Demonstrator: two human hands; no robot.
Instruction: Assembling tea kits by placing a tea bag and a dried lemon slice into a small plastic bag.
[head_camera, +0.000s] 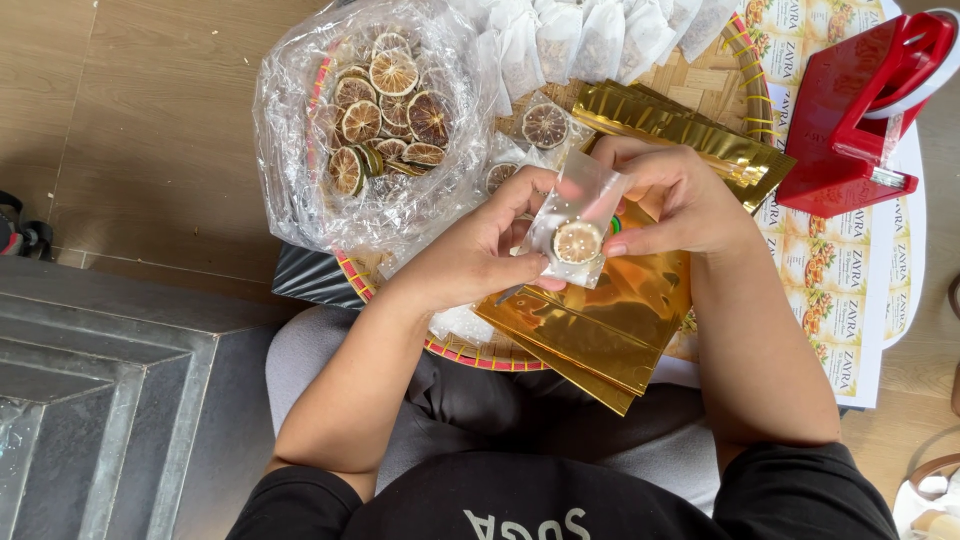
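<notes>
Gripping one clear pouch (580, 215) holding one dried citrus slice (577, 242), left hand (478, 250) and right hand (680, 200) pinch it.

The red plastic tape dispenser (855, 110) is cut off by the right edge. The round woven bamboo tray (480, 352) lies mostly hidden beneath bags and hands. The small white sachets (590, 35) run past the top edge, contents too small to tell.

Pale wood-plank floor (150, 120) beside a grey stepped metal surface (90, 400).
</notes>
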